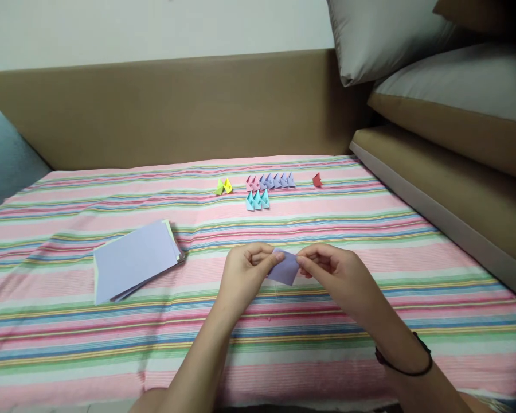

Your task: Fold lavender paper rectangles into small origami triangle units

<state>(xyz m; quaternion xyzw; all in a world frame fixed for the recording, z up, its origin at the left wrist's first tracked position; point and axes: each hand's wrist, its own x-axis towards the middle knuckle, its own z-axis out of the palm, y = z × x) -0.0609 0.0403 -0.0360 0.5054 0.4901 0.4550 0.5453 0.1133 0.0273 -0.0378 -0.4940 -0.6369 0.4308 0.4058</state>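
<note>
A small piece of purple paper (pixel 286 269) is held up between my two hands, above the striped cloth. My left hand (pixel 248 268) pinches its left edge, thumb lying on top. On the other side, my right hand (pixel 329 265) grips the right corner between thumb and fingers. The fingertips behind the paper are partly hidden. Beyond the hands stand small folded paper pieces: yellow ones (pixel 224 186), a row of pink and purple ones (pixel 270 182), turquoise ones (pixel 257 200) and a single red one (pixel 317 179).
A stack of paper sheets (pixel 135 258), purple on top, lies to the left on the striped cloth (pixel 189 344). A brown padded board (pixel 176 112) runs along the back. Cushions (pixel 460 92) are piled at the right, and a blue pillow (pixel 8 155) is at the far left.
</note>
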